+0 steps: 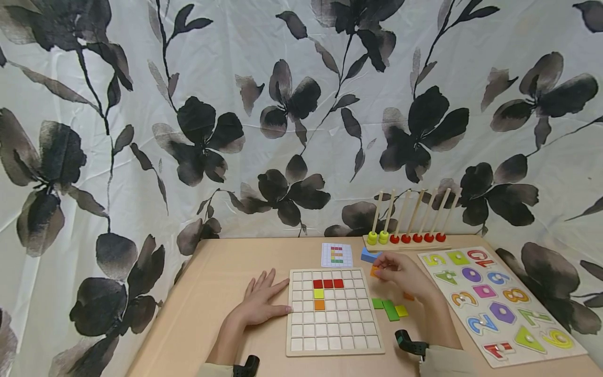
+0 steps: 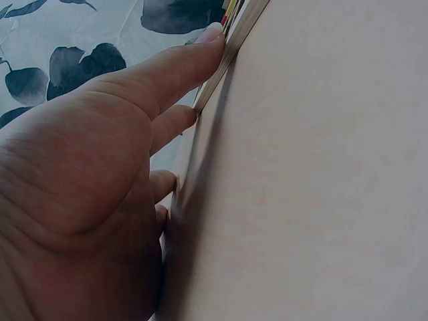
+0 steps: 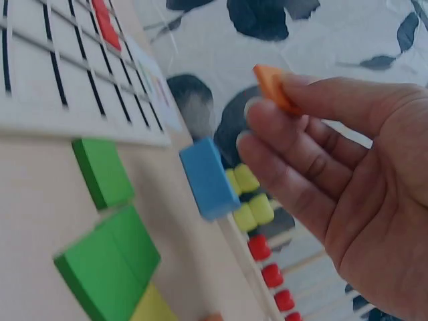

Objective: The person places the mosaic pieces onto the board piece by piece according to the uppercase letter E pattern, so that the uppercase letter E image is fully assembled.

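My right hand (image 1: 405,273) pinches an orange square tile (image 3: 275,87) between thumb and fingers, raised off the table beyond the board's upper right corner. The left hand (image 1: 260,303) lies with fingers spread on the table, its thumb and index finger touching the left edge of a white grid board (image 1: 335,330). Three red tiles (image 1: 328,284) lie in a row on the board, with a yellow tile (image 1: 319,294) and an orange tile (image 1: 320,305) in a column under the leftmost red one. A printed pattern card (image 1: 346,256) lies behind the board.
Right of the board are green tiles (image 1: 390,310), a yellow tile (image 1: 401,310) and an orange piece (image 1: 408,296). Blue tiles (image 1: 369,255) sit near a bead rack (image 1: 413,239) at the back. A number puzzle board (image 1: 506,314) covers the right side.
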`<state>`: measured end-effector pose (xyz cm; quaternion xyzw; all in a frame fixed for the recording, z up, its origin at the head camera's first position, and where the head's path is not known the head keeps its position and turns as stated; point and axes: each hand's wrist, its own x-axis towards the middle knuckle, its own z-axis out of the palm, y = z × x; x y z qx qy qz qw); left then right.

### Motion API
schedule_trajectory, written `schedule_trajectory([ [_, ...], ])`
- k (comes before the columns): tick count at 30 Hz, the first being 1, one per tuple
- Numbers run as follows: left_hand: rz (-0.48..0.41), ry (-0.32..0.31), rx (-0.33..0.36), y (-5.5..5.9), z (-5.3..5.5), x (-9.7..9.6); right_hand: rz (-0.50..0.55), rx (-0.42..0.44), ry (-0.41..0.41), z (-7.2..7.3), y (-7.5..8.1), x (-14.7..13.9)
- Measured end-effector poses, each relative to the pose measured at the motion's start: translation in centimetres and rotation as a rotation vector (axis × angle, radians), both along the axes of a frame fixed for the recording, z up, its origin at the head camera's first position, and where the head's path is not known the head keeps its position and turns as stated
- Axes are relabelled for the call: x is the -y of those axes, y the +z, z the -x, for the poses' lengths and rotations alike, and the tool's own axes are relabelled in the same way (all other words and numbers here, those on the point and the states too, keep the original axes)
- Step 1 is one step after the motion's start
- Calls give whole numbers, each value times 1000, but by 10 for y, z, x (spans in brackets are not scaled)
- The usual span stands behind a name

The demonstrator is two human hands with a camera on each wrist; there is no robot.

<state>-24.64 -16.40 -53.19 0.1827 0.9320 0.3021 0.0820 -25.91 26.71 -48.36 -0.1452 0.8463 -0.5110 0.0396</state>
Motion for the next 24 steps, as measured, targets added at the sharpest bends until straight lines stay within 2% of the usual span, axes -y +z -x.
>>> schedule_trajectory([
  [5,-4,1,3,0,0,0,113,-4,24,1,4,16],
  [13,-2,2,1,-1,0,0,191,-13,60,3,2,43],
  [20,2,2,3,-2,1,0,138,-38,137,7,-7,61],
  [24,1,2,4,-2,1,0,90,-29,152,7,-11,69],
])
